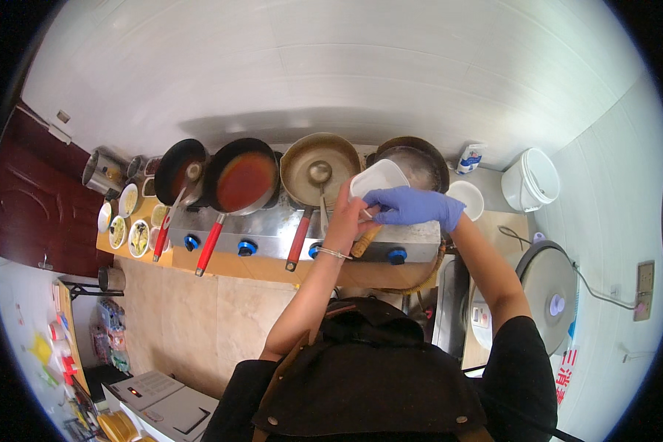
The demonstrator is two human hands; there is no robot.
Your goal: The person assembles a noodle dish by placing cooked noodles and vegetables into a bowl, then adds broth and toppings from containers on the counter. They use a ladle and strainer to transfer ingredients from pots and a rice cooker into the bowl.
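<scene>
My bare left hand (352, 211) holds a white plastic container (380, 178) by its near left side, tilted above the front of the right-hand pan (420, 160). My right hand (406, 207), in a blue-purple glove, is at the container's near edge; its fingers are partly hidden, and whether they grip it is unclear. Below my hands shows a wooden handle (366, 241). To the left, a metal ladle (320, 172) rests in a light-coloured pan (293, 174). Beside that, a black pan holds red liquid (247, 181). The leftmost dark pan (171, 160) has a red-handled ladle (167, 220) in it.
Bowls of food (139, 238) stand left of the gas stove (276, 224). At the right are a white bowl (466, 199), a white bucket (530, 179), a carton (469, 159) and a large round lidded appliance (550, 298). Red pan handles (210, 246) jut over the stove's front edge.
</scene>
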